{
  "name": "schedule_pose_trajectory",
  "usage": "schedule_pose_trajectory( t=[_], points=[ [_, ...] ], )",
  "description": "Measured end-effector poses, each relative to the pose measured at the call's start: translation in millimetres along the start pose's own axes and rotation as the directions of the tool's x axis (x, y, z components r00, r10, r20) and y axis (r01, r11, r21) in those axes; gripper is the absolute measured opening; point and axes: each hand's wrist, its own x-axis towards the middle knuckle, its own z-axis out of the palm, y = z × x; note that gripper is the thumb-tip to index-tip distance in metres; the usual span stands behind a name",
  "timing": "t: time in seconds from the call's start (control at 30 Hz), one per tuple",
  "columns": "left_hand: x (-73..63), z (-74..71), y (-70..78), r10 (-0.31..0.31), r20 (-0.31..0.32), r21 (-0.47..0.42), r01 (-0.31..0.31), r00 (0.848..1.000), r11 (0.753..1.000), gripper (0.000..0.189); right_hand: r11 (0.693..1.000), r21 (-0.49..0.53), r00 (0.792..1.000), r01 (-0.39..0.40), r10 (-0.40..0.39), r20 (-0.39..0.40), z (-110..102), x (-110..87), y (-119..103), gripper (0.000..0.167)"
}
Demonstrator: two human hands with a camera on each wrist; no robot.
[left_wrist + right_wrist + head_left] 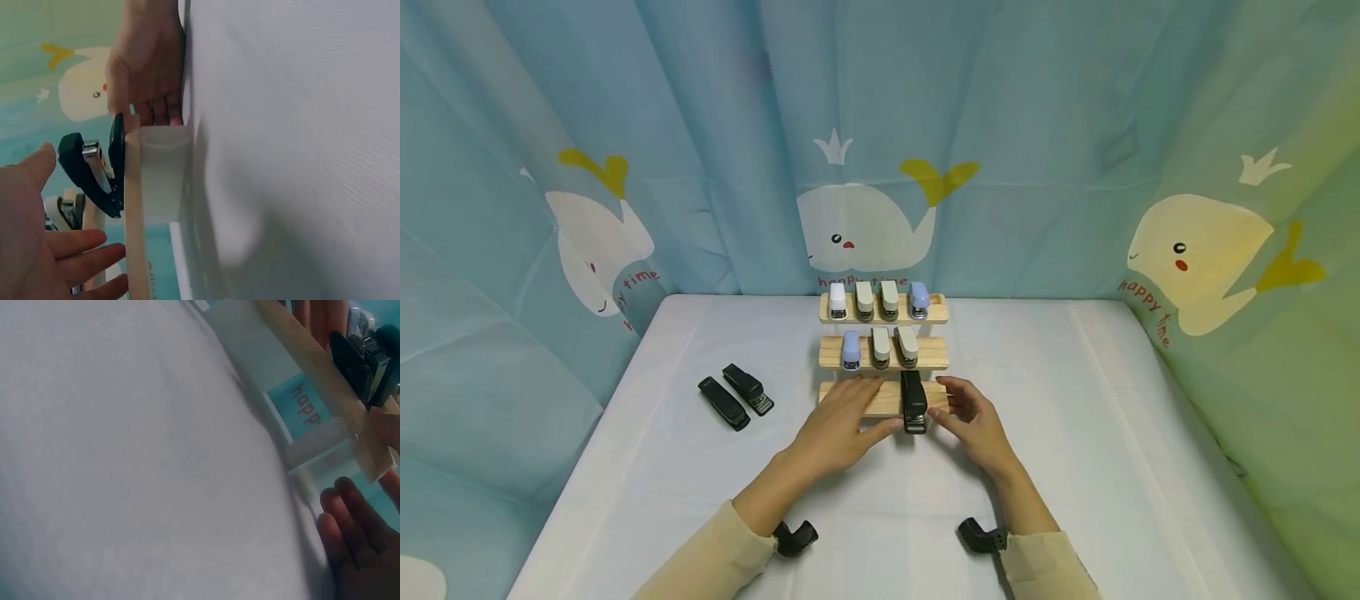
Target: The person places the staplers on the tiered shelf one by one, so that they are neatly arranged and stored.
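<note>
A black stapler (913,402) lies on the bottom shelf (880,403) of a three-step wooden rack, its front end jutting past the shelf's edge. To its left is my left hand (835,427), fingers spread over the shelf and thumb pointing at the stapler. The left wrist view shows a gap between that hand and the stapler (75,164). My right hand (979,423) is at the shelf's right end. Its thumb is close to the stapler (351,367); whether they touch I cannot tell. The other fingers bend loosely beside the shelf end.
Small white and blue staplers stand on the middle shelf (827,353) and the top shelf (937,312). Two more black staplers, one (724,403) beside another (748,389), lie on the white table (1037,375) left of the rack. A patterned curtain (1037,100) surrounds the table.
</note>
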Motion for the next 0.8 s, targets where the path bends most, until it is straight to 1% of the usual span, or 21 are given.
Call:
schedule_pose_trajectory(
  t=[0.17, 0.3, 0.5, 0.8],
  points=[
    [-6.4, -5.1, -5.0, 0.011, -0.040, 0.002, -0.011, 0.999, 1.000, 0.072, 1.000, 0.005, 1.000, -0.013, 0.013, 0.007, -0.5, 0.7, -2.0, 0.057],
    [-11.3, -10.3, -7.3, 0.004, -0.055, -0.024, -0.005, 0.998, 1.000, 0.068, 1.000, 0.000, 1.000, -0.013, 0.013, 0.008, -1.3, 1.0, -2.1, 0.056],
    [-17.5, -17.4, -11.2, -0.029, -0.054, -0.027, 0.027, 0.998, 0.999, 0.068, 1.000, 0.005, 1.000, -0.019, 0.019, 0.008, -1.4, 0.9, -1.4, 0.057],
    [-25.2, -23.7, -21.6, -0.057, -0.047, -0.045, 0.055, 0.997, 0.998, 0.070, 1.000, 0.003, 1.000, -0.022, 0.022, 0.012, -1.3, 0.8, -0.9, 0.056]
  ],
)
